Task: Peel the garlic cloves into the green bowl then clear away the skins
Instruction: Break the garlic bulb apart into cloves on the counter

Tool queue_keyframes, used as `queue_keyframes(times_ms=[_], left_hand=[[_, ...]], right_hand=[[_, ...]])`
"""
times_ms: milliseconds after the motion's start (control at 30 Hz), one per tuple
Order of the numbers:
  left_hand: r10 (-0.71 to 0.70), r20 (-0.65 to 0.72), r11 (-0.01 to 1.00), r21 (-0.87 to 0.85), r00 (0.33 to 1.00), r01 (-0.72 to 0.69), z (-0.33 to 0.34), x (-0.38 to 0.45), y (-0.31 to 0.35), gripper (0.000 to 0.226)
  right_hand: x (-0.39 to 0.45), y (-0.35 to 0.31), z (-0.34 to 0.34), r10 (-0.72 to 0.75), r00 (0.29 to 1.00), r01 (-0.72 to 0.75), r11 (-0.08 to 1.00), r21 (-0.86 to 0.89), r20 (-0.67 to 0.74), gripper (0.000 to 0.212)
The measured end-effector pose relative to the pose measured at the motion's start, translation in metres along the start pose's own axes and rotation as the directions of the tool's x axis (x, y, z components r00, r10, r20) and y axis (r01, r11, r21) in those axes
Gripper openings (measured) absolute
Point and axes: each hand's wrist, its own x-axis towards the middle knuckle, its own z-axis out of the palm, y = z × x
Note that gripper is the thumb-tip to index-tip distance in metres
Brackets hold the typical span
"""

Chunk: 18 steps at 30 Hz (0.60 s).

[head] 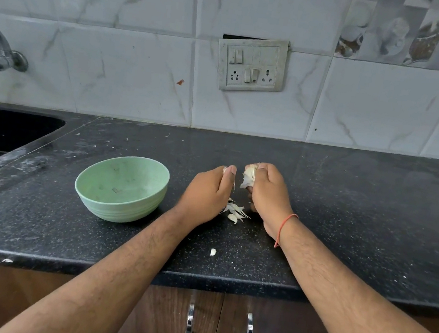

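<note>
Nearest the camera, two shiny metal cabinet handles [217, 331] hang on dark wooden doors below the front edge of the black speckled stone countertop [347, 212]. Both bare forearms reach forward over that edge. A single small white scrap of garlic skin [212, 252] lies alone on the counter between the forearms.

Further in, a little heap of pale papery garlic skins and cloves [235, 213] sits on the counter just below and between the two hands. The left hand [209, 193] has its fingers curled, thumb pressed against the forefinger, pinching a small whitish piece of garlic at its tip; what exactly the piece is cannot be told. The right hand [269, 194], with a thin orange thread bracelet [284, 229] at the wrist, is curled round a white partly skinned garlic bulb [248, 176], held just beside the left thumb.

To the left of the left hand, near but apart from it, stands the pale green ribbed plastic bowl [122, 189], upright; no cloves can be made out inside.

Further left, a black sink basin [6, 128] is sunk into the counter, with a curved chrome wall tap [2, 51] above it. On the white marble-patterned tiled wall [114, 66] behind sits a grey switch and socket panel [252, 64].
</note>
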Motion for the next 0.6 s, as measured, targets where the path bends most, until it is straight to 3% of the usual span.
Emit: queue_keyframes(times_ms=[200, 433, 600], left_hand=[[-0.084, 0.105, 0.991, 0.114, 0.991, 0.072, 0.000, -0.004, -0.009, 0.039], [-0.020, 0.118, 0.990, 0.139, 0.993, 0.004, 0.001, 0.000, -0.010, 0.037], [-0.091, 0.080, 0.996, -0.007, 0.993, 0.092, -0.001, 0.003, -0.008, 0.043]], right_hand=[[-0.001, 0.006, -0.026, 0.023, 0.999, -0.025, 0.998, 0.052, 0.035, 0.033], [-0.006, 0.002, -0.023, -0.050, 0.996, 0.055, 0.997, -0.062, 0.071, 0.033], [-0.006, 0.001, -0.022, -0.075, 0.994, 0.080, 0.995, -0.061, 0.077, 0.033]])
